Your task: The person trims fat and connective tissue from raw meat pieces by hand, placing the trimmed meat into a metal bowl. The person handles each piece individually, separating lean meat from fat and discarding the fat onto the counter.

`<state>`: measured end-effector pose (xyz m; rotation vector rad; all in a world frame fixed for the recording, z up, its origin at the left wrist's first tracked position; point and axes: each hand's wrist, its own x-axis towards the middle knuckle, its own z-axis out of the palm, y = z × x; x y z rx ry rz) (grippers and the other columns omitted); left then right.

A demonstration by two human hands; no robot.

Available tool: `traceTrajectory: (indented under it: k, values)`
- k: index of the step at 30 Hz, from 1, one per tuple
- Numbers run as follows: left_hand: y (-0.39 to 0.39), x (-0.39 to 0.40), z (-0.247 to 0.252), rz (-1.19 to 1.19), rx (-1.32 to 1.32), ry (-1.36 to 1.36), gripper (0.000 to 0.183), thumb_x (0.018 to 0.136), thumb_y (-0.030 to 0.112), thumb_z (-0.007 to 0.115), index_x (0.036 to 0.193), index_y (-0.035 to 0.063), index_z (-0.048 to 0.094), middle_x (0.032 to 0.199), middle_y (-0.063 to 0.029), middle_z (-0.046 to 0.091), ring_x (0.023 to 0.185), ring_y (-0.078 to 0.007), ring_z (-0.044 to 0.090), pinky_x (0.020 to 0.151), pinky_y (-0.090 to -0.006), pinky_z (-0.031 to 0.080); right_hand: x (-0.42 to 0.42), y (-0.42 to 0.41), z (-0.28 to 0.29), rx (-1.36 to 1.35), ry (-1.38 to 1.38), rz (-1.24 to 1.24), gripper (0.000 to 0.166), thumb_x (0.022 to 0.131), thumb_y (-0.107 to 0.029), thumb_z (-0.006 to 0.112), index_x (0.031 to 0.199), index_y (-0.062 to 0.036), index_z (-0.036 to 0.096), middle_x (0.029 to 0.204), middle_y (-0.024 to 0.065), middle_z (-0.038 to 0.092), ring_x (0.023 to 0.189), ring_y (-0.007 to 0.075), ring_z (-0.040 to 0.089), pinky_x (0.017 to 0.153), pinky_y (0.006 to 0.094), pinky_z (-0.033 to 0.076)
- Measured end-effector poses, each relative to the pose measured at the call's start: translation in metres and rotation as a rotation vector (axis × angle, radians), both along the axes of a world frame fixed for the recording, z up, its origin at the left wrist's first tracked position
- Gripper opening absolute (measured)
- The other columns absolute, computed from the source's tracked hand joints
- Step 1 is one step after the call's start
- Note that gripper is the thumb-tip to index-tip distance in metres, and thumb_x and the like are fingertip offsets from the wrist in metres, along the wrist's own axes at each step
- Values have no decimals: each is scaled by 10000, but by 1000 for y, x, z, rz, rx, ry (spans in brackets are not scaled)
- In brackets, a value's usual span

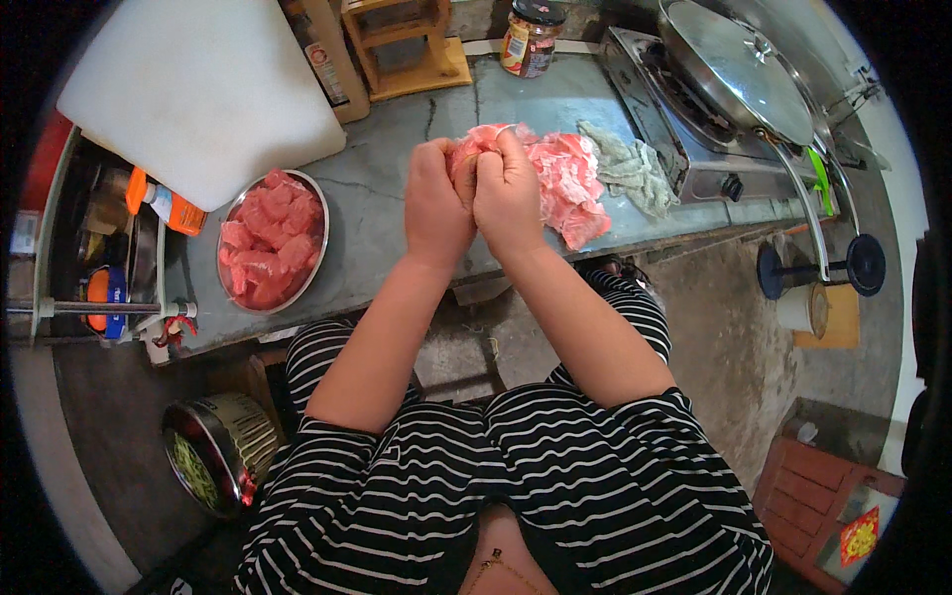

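Both hands are held close together above the counter, fingers curled in. My left hand (pixel 437 204) grips the left end of a crumpled pink, film-like plastic bag (pixel 567 186). My right hand (pixel 509 197) is pressed beside it and pinches the same bag, its thumb on top. The rest of the bag spreads on the counter to the right, with whitish patches on it. What lies between the fingers is mostly hidden. To the left, a round metal bowl (pixel 325 249) holds several chunks of raw red meat (pixel 271 230).
A wrung cloth (pixel 632 167) lies beside a gas stove (pixel 692 175), which carries a lidded pan (pixel 736 71) with its handle jutting forward. A lidded jar (pixel 532 41), a wooden rack (pixel 416 63) and a white cutting board (pixel 201 89) stand behind. An orange bottle (pixel 182 212) is at left.
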<state>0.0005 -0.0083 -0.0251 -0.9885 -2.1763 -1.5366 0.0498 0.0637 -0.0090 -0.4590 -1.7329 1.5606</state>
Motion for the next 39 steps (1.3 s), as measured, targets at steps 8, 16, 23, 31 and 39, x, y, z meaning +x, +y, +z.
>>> traceTrajectory:
  k: [8,16,23,31,39]
  values:
    - [3,-9,-2,-61,148,-106,322,1010,321,501,1081,6,497,988,-199,578,880,-370,574,787,-416,473,4,-2,22,92,53,9,155,945,-111,569,1015,14,629,893,122,683,784,141,645,686,284,519]
    - [2,-8,-3,-297,453,-387,386,1038,406,448,1159,40,473,1007,-54,577,895,-129,568,796,-289,487,3,-4,20,115,-12,30,126,901,-70,659,997,2,624,910,36,648,813,71,593,700,236,512]
    - [4,-9,6,-407,547,-510,334,1041,363,463,1149,54,528,1000,-20,572,874,-84,547,781,-242,479,3,-6,30,171,-51,-12,153,856,-102,623,938,16,569,897,150,589,787,267,594,728,362,498]
    - [7,-4,-5,-294,558,-423,230,1038,255,501,1133,54,559,966,-7,595,829,-62,545,748,-228,477,-5,-14,12,195,31,-24,158,882,-125,506,911,29,522,874,192,565,812,345,548,754,413,455]
    - [3,-2,8,-176,504,-381,191,1017,227,551,1006,45,609,880,-1,608,788,-56,538,699,-225,463,-4,-18,9,90,52,22,169,908,-133,467,943,27,509,875,174,558,798,279,544,745,384,459]
